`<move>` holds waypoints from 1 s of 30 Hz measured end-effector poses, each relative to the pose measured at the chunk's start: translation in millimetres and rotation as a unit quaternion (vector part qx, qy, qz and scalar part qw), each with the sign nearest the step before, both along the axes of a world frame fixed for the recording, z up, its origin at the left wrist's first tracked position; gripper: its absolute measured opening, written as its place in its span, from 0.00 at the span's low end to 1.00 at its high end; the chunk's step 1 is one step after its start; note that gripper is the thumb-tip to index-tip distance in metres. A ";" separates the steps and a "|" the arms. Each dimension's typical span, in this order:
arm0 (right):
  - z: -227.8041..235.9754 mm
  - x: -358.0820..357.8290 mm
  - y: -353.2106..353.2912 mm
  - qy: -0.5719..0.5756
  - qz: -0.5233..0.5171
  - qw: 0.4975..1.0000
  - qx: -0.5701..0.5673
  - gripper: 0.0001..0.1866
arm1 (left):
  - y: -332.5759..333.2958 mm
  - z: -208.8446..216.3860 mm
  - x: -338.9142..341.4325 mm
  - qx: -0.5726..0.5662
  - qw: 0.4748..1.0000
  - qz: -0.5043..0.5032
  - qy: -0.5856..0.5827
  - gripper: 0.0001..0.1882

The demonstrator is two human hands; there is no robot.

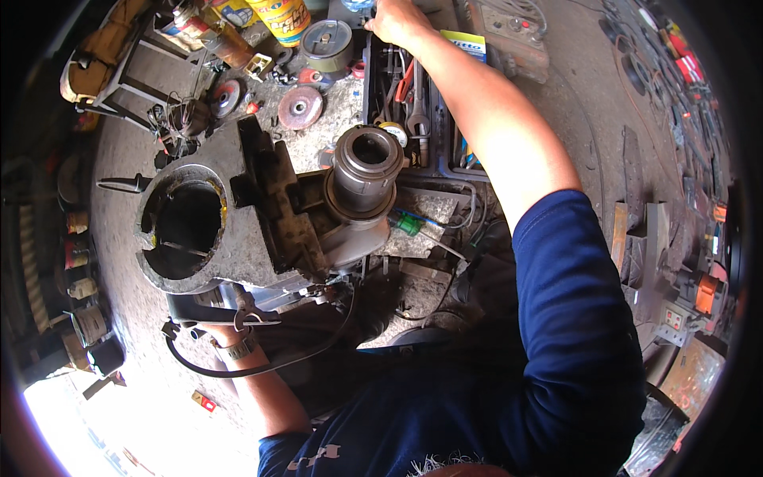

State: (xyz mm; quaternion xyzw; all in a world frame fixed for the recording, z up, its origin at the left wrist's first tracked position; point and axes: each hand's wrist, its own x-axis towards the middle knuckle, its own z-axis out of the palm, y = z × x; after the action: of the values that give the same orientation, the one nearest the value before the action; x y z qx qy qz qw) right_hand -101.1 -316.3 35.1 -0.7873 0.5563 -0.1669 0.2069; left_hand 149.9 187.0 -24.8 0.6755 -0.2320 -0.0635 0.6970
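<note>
Dull grey, round-bored cast-metal housing (242,250) sat ctr-left of frame; yellow cylindrical container (280,19), upper L, carried print. L hand (216,332), below housing, & R hand (395,22), top edge: finger state couldn't be told.

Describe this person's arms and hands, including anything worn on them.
The right sleeve and left sleeve are short and dark navy blue, leaving both forearms bare. A dark band, possibly a watch, circles the left wrist; none shows on the right. The right hand wears no glove; the left hand is mostly hidden.
</note>
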 end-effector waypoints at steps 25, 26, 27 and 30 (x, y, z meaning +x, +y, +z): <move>-27.5 -39.9 57.2 0.222 0.410 0.884 -0.038 0.16 | -1.7 7.1 1.2 0.082 0.992 0.041 -0.084 0.24; -25.9 -37.4 58.9 0.236 0.412 0.880 -0.033 0.15 | -1.4 7.6 1.0 0.083 0.992 0.041 -0.085 0.24; -29.3 -34.3 57.1 0.233 0.418 0.877 -0.039 0.13 | -1.4 7.3 1.1 0.086 0.992 0.042 -0.087 0.24; -38.6 -26.2 46.7 0.215 0.452 0.863 -0.073 0.06 | -1.3 7.3 0.5 0.090 0.991 0.045 -0.090 0.25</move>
State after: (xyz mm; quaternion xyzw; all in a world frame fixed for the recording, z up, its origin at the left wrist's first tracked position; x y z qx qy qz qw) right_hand -127.2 -269.6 -3.5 -0.9816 0.1562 0.0780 0.0768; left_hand 150.5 185.7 -17.4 0.7482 -0.2566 0.0087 0.6117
